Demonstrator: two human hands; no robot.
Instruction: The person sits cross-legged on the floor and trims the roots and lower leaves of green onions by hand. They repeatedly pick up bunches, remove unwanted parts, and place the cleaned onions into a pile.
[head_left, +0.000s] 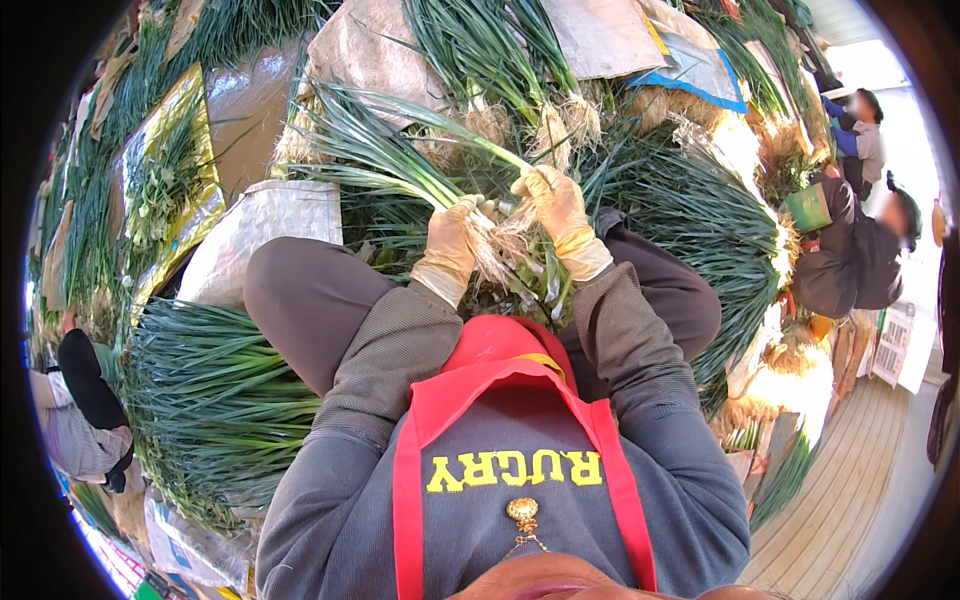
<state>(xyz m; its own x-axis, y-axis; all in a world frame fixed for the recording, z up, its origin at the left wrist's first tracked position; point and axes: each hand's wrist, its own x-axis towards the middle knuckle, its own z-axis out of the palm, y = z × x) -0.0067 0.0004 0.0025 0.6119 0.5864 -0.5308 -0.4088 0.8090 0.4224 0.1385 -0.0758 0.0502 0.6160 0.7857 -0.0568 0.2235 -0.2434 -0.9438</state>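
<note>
My left hand (451, 238), in a pale rubber glove, grips a small bunch of green onions (416, 169) just above the roots. Its leaves fan out up and to the left. A single green onion (487, 146) is held in my gloved right hand (556, 210), its leaves crossing over the bunch. Pale stringy roots (495, 251) hang between both hands. Below them, stripped leaf scraps (551, 289) lie between my crossed legs. More green onions (540, 75) with bushy roots lie just beyond my hands.
Large piles of green onions stand at my left (225, 405) and right (690, 202). A white woven sack (262, 232) lies by my left knee. People sit at the right (855, 240) and far left (86, 420). Plank flooring (832, 480) shows at lower right.
</note>
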